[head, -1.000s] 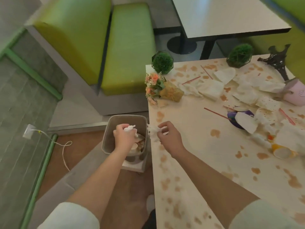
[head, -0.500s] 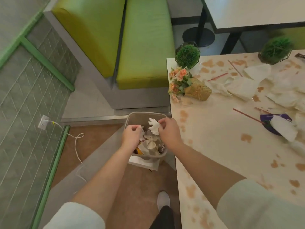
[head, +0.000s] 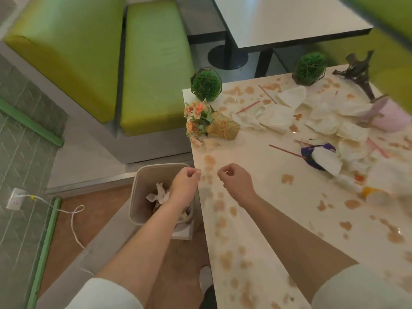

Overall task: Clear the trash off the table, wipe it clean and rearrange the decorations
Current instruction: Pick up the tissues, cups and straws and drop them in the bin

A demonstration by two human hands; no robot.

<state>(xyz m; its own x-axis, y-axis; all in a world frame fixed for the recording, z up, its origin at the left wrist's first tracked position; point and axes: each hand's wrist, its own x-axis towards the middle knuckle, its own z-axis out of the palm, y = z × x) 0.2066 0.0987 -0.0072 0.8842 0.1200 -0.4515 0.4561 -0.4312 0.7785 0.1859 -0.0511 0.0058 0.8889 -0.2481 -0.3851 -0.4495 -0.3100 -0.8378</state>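
With my left hand (head: 186,177) and right hand (head: 231,177) loosely curled and empty, reaching to 2 o'clock for the crumpled napkins (head: 276,117) may smear sleeves through the brown spills (head: 287,179) or topple the tipped yellow cup (head: 372,195).

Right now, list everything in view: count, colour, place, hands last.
stained cream table: one, brown blotches, right.
beige plastic trash bin: one, on the floor by the table's left edge, crumpled paper inside.
round green plant balls in wire frames: two, far table edge.
orange flower bouquet in gold wrap: one, lying at the table's left edge.
crumpled white napkins: several, far right.
red straws: several, among the napkins.
dark Eiffel Tower figure: one, far right.
pink cup: one, tipped, right.
yellow paper cup: one, on its side.
purple wrapper: one, under a napkin.
green bench seat: one, upper left.
left hand: over the bin, loosely curled, empty.
right hand: over the table edge, loosely curled, empty.
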